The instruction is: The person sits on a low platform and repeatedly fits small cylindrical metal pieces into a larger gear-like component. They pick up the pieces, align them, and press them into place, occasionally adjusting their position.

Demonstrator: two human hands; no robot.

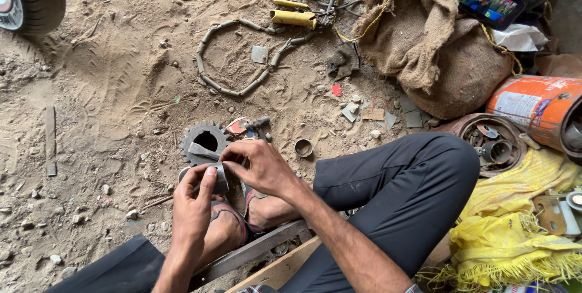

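My left hand [193, 199] and right hand [257, 164] both pinch a small grey metal piece [219, 178] (my fingers hide most of it) over the toothed sprocket [205, 142] lying on the sandy floor [115, 87], just beyond my sandalled feet [242, 217].

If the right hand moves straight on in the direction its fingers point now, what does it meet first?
The right hand points left, its fingertips already on the flat metal strip lying across the toothed sprocket. So it would probably meet that strip first, then the sprocket; beyond lies sandy ground.
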